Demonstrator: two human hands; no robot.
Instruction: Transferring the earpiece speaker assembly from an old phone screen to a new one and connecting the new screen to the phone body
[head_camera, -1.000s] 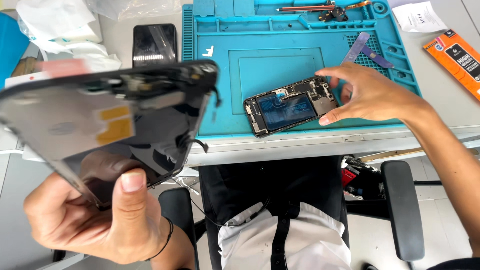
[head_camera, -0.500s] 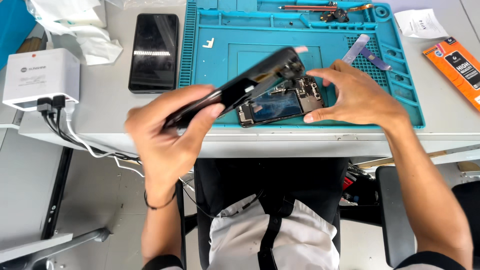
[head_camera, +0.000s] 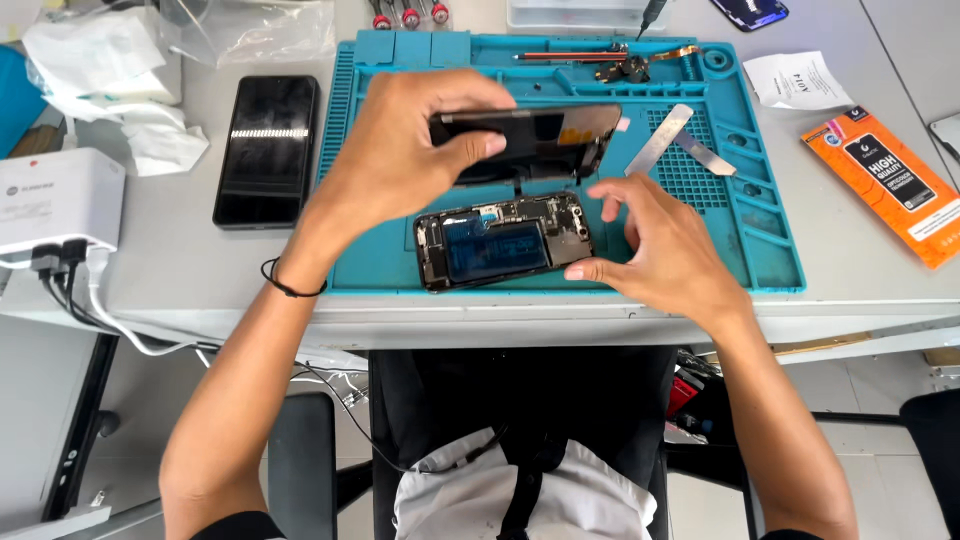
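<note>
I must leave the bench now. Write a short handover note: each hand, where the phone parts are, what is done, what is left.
Left hand: grips the black screen panel, held tilted above the open phone body.
Right hand: fingertips on the body's right edge, steadying it on the blue mat.
Done: the body lies open, battery and boards showing.
Left: the panel is not seated on the body; whether its flex cable is connected cannot be told.
Nearby: two metal pry tools on the mat, a second black phone left of it.

grey table (head_camera: 250, 270), teal mat (head_camera: 770, 250), black phone (head_camera: 266, 150)
</note>
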